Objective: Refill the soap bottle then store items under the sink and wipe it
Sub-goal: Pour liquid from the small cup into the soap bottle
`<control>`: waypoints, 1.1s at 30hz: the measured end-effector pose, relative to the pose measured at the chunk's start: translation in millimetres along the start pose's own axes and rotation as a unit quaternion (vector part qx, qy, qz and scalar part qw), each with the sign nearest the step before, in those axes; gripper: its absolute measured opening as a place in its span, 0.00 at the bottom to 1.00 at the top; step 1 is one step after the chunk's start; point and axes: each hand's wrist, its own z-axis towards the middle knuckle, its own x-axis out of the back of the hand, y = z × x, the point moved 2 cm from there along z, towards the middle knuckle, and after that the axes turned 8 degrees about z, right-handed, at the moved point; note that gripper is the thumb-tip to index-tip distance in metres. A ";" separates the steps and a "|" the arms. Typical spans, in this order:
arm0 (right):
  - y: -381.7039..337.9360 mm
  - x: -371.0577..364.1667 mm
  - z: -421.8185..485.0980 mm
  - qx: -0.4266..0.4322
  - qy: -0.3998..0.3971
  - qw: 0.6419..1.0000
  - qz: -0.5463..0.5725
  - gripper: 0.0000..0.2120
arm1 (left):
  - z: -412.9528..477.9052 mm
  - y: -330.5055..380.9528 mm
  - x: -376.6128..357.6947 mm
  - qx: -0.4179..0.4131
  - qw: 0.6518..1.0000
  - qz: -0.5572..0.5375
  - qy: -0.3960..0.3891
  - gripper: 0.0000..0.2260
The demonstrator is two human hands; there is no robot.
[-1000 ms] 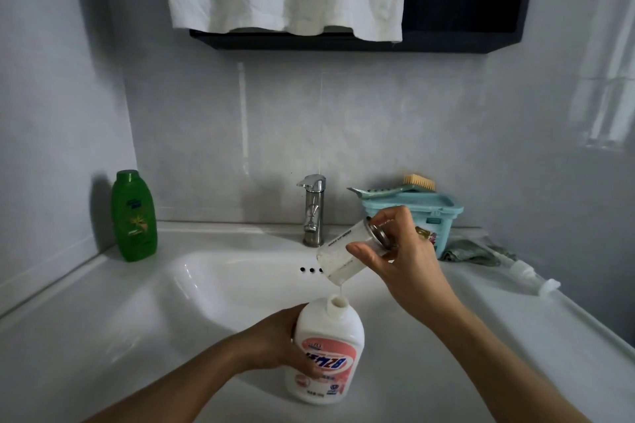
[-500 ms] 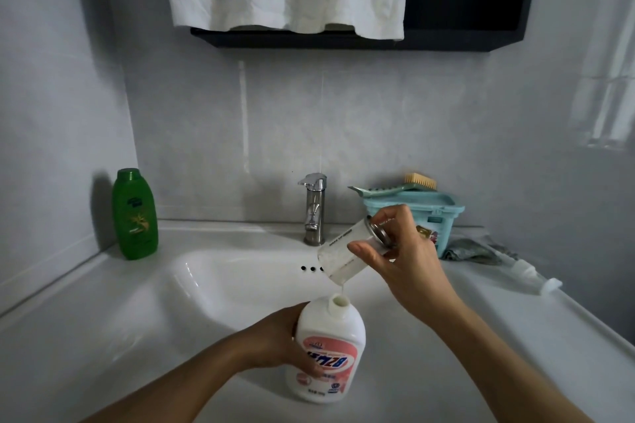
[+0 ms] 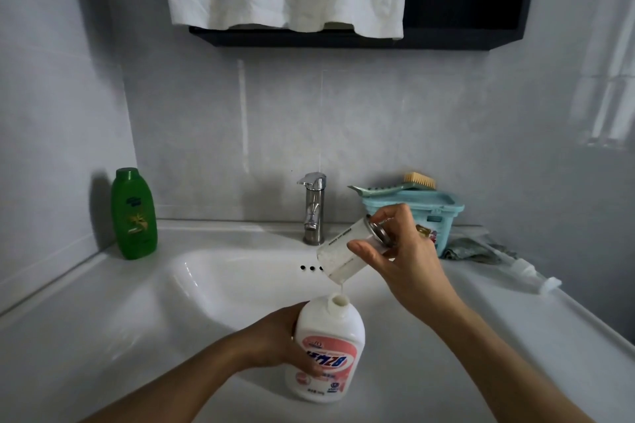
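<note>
Our left hand point(image 3: 275, 340) is wrapped round the body of the white soap bottle point(image 3: 330, 347), which sits at six o'clock on the front ledge of the sink point(image 3: 223, 285), its neck uncapped. Just above it, toward one o'clock, our right hand point(image 3: 402, 261) pinches a small clear jar point(image 3: 343, 251) between thumb and fingers, tilted mouth-down so that a thin thread of liquid falls into the neck. That neck is narrow and the jar's mouth is far wider. We judge that a steeper tilt would send the soap over the bottle's shoulder and onto our left fingers. Wet soap there would make both grips slippery, and the jar could slide out and drop into the basin. The bottle leans a little and rests near the ledge's edge, so easing the left hand's hold could tip it. We cannot see the fill level through the white wall, so overflow is another risk. Farther off, at three o'clock, the pump head point(image 3: 529, 273) lies on the counter near the edge, where an elbow could knock it off. A grey cloth point(image 3: 470, 251) lies beside a teal basket point(image 3: 433, 213). The faucet point(image 3: 313, 209) stands at twelve o'clock and a green bottle point(image 3: 134, 213) at ten.
</note>
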 end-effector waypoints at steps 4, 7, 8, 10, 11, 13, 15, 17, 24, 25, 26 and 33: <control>-0.6 0.4 -0.2 -0.004 -0.002 1.000 0.007 0.21 | 0.7 -0.4 -0.4 -0.001 1.000 0.002 0.001 0.32; 0.6 0.1 0.3 -0.001 0.003 1.000 0.004 0.21 | 1.2 -0.6 -0.2 -0.002 1.000 -0.001 0.009 0.31; 0.7 0.3 0.4 -0.003 0.004 1.000 0.005 0.21 | 1.3 -0.2 -0.1 -0.002 1.000 0.000 0.010 0.31; 0.8 0.4 0.3 -0.008 0.004 1.000 0.007 0.22 | 1.0 0.1 -0.1 -0.001 1.000 0.002 0.008 0.30; 1.0 0.6 0.1 -0.011 0.002 1.000 0.007 0.22 | 1.0 0.5 -0.2 -0.001 1.000 0.001 0.008 0.30; 0.9 0.5 0.0 -0.015 -0.003 1.000 0.002 0.22 | 0.4 0.6 -0.3 0.000 1.000 0.000 0.009 0.30; 0.9 0.3 0.1 -0.017 -0.004 1.000 -0.002 0.22 | 0.3 0.0 -0.2 -0.001 1.000 0.001 0.009 0.30; 0.9 0.4 0.1 -0.016 -0.004 1.000 -0.004 0.22 | 0.5 -0.3 -0.4 -0.003 1.000 0.002 0.009 0.30; 1.1 0.3 0.2 -0.012 -0.005 1.000 -0.007 0.22 | 0.5 -0.1 0.2 -0.003 1.000 -0.001 0.011 0.31; 1.1 0.1 0.3 -0.012 -0.005 1.000 -0.004 0.22 | 0.4 -0.5 0.2 -0.003 1.000 0.000 0.012 0.31; 1.3 0.1 0.1 -0.012 -0.007 1.000 -0.002 0.22 | 0.4 -0.5 -0.1 -0.002 1.000 0.001 0.013 0.31; 2.3 -0.1 0.5 -0.013 -0.010 1.000 0.004 0.22 | 0.7 -0.9 -0.3 0.001 1.000 0.000 0.010 0.31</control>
